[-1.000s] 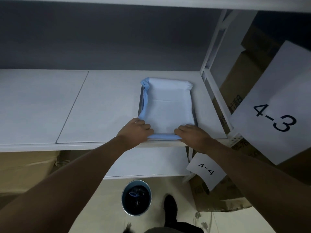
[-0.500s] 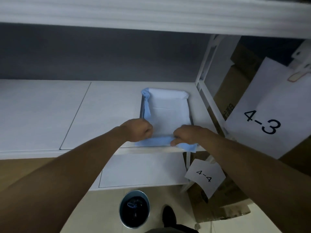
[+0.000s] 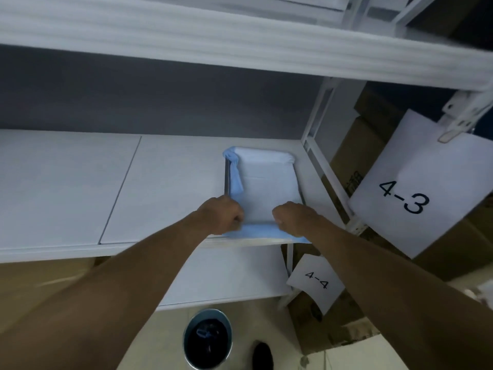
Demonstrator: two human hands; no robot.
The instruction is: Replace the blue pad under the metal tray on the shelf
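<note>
both hands are now fisted on the near edge of the blue pad (image 3: 262,232); a second ago the fingers were laid flatter along that edge, and half a second ago the curl had begun. since then the near blue strip has been drawn out further toward the shelf's front lip, and a blue corner now hangs just past the lip under the right wrist. judged from this, the old pad is being pulled out of the metal tray (image 3: 226,177), so the removal step is under way and no replacement pad is seen yet.

left hand (image 3: 221,216): grip closed tight, knuckles up, pad edge pinched at the tray's near left corner. right hand (image 3: 294,218): grip closed as well, fist on the near right corner of the pad, fingertips hidden under the hand, so exactly how much fabric is held cannot be told. both forearms are stretched forward and up from the near bottom corners, nearly parallel, wrists level with the shelf (image 3: 120,196) edge.

the pad is laid inside the tray, white face up, with blue backing bunched along the left wall and at the far left corner. only a thin dark strip of the tray's left rim is visible. the tray is set at the right end of the shelf, near the upright post. a label marked 4-3 (image 3: 416,182) is hung to the right, a label marked 4-4 (image 3: 316,283) lower down, and a bin (image 3: 207,339) is seen on the floor below.
</note>
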